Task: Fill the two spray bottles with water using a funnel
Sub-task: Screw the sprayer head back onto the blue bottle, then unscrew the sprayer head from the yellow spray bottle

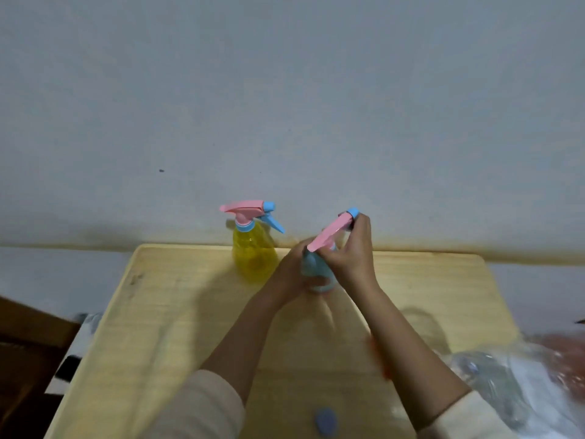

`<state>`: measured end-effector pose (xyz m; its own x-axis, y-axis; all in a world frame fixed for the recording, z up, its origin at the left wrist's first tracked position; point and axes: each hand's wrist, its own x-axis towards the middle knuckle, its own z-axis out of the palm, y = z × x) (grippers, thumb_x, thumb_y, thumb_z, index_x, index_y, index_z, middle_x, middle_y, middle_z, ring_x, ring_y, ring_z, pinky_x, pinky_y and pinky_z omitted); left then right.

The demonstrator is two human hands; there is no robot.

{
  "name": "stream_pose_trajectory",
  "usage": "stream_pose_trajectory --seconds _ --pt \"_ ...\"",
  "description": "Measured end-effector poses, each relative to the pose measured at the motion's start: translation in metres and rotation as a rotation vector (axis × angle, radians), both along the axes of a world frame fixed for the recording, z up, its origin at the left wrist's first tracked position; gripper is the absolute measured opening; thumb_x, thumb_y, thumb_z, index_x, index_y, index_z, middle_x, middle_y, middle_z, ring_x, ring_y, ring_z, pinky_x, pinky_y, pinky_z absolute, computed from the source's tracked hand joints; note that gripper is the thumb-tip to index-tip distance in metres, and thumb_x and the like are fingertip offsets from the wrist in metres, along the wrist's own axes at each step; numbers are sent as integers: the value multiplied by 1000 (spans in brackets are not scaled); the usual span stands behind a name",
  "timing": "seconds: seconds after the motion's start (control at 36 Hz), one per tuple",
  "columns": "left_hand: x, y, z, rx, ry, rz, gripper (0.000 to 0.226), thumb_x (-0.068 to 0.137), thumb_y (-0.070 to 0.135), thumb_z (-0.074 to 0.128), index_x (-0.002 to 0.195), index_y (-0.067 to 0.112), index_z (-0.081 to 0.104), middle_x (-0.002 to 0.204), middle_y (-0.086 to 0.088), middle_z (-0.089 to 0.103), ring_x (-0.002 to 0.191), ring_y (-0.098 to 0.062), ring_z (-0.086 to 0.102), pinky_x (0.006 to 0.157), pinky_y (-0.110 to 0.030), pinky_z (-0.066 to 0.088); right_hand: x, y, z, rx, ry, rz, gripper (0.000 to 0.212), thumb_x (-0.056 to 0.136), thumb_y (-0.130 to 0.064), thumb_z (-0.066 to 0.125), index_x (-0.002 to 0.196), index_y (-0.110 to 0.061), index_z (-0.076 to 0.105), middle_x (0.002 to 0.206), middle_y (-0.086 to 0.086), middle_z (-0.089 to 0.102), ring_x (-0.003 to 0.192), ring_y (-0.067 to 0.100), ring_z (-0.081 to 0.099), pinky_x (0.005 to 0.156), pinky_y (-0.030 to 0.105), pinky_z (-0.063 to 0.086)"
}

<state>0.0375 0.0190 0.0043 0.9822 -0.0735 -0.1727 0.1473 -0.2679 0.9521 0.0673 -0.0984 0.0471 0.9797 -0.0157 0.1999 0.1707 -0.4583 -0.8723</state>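
A yellow spray bottle [253,253] with a pink and blue trigger head stands upright at the far edge of the wooden table [164,312]. Just right of it is a blue spray bottle [315,269]. My left hand [292,270] grips its body from the left. My right hand [351,248] holds its pink trigger head [330,232], which is tilted up to the right. The bottle's base is partly hidden by my hands. No funnel is clearly visible.
A clear plastic water bottle [493,372] lies blurred at the table's right edge, beside crumpled plastic. A small blue cap [326,421] sits near the front edge. A dark wooden piece of furniture [28,350] stands at the left. A grey wall is close behind.
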Motion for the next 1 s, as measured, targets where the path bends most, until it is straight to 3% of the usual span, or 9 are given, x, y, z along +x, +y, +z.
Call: stream_pose_trajectory --seconds 0.06,0.17,0.5,0.61,0.69,0.78,0.83,0.92,1.0 --pt "5 -3 0 53 -15 53 67 65 19 83 123 18 49 117 7 57 99 9 55 91 -23 48 3 1 -3 36 -17 -83 49 68 -5 75 106 -4 45 102 6 43 97 19 44 70 13 32" --pt "8 -8 -6 108 -55 204 73 54 39 83 116 15 53 119 -5 58 107 -21 57 91 -35 50 7 8 -6 93 -58 -174 50 66 -7 77 104 -11 44 100 4 45 94 16 45 75 15 35" --pt "12 2 -16 32 -143 247 73 54 46 77 120 26 54 119 0 62 112 -18 58 95 -44 49 3 4 -4 94 -34 -120 68 68 -17 82 125 -8 46 118 4 51 104 8 45 85 10 33" --pt "10 3 -14 62 -194 219 66 60 57 72 120 37 52 119 4 61 112 -14 57 92 -38 49 0 3 -2 63 -30 -132 72 70 -18 81 131 -8 43 126 5 53 113 14 50 89 10 32" --pt "-3 4 -15 93 -160 248 70 64 53 64 122 14 57 118 -4 59 109 -20 56 91 -38 49 -11 2 -4 35 -43 -168 74 73 -16 79 135 -7 40 131 5 47 118 11 44 93 9 28" --pt "-28 11 -3 101 -179 254 49 78 22 71 120 2 55 116 -6 54 102 -12 53 79 -5 42 -30 7 -6 26 -79 -234 65 75 -10 74 130 -7 42 124 1 41 116 9 40 93 6 29" --pt "-46 23 1 103 -256 269 37 81 5 70 115 2 56 112 -7 54 98 -6 51 77 1 38 -44 16 -8 48 -86 -282 51 76 -6 71 121 -7 48 117 -1 43 110 12 45 91 10 36" --pt "-63 55 -6 183 -379 345 34 78 26 69 107 13 57 104 -4 58 98 -12 54 85 -16 43 -62 39 -12 48 -119 -277 31 76 -3 69 104 -9 57 102 -2 54 96 9 52 85 22 46" --pt "-57 93 -13 282 -403 442 53 73 45 63 109 7 55 103 -2 51 99 -25 53 86 -36 45 -71 73 -17 9 -135 -175 19 78 -5 66 97 -9 63 95 -3 62 91 7 56 80 17 45"
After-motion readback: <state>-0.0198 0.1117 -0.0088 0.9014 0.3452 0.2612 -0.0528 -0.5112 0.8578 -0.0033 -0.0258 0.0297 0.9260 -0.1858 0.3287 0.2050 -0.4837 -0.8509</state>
